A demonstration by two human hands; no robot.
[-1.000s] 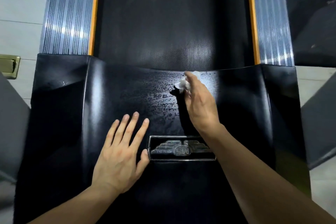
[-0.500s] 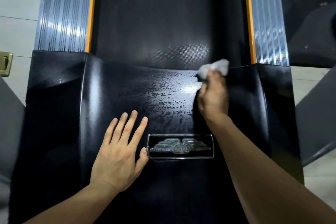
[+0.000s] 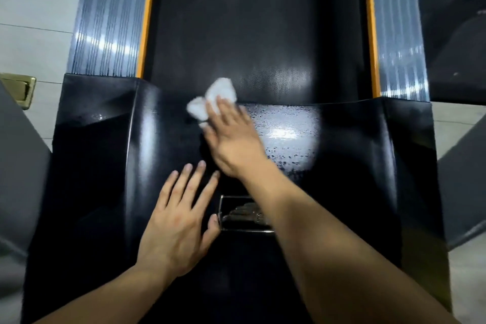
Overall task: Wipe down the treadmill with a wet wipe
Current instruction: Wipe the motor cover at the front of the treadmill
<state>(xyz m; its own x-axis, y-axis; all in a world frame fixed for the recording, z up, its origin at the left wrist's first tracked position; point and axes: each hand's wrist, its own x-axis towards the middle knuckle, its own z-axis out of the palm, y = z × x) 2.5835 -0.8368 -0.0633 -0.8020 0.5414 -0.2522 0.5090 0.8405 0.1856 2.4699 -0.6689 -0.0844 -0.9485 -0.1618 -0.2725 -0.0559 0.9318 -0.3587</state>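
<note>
Head view, looking down on treadmill (image 3: 342, 192), glossy black front cover near, dark running belt (image 3: 249, 21) stretching far. Right hand (image 3: 234, 139) laid on cover near its far edge, left of centre, fingers fairly straight and pressing down on wet wipe (image 3: 213, 98); edges blurred. Wipe white and crumpled, bunched beneath and beyond fingertips, overlapping seam between cover and belt, far part over belt. Right forearm (image 3: 328, 244) crossing cover diagonally from near right corner. Left hand (image 3: 178, 229) flat on cover, palm down, fingers spread and straight, holding nothing, thumb tip just beside left end of metal emblem plate (image 3: 236, 216). Emblem plate set in a rectangular recess near centre of cover, right part hidden under right forearm; lettering not legible. Wet speckled patch (image 3: 286, 134) to right of right hand, beaded droplets with bright glare at middle; cover to left of wipe darker and smoother. Orange strips (image 3: 146, 16) bordering belt on both sides. Ribbed silver side rails (image 3: 105, 21) outside strips, left and right, reflecting light. Pale tiled floor (image 3: 34, 8) at far left. Brass-coloured fitting (image 3: 19, 89) on floor just beside left corner of cover. Grey slanted panels (image 3: 18, 166) at left and right frame edges, nature unclear. Dark area at far right, contents indistinct.
</note>
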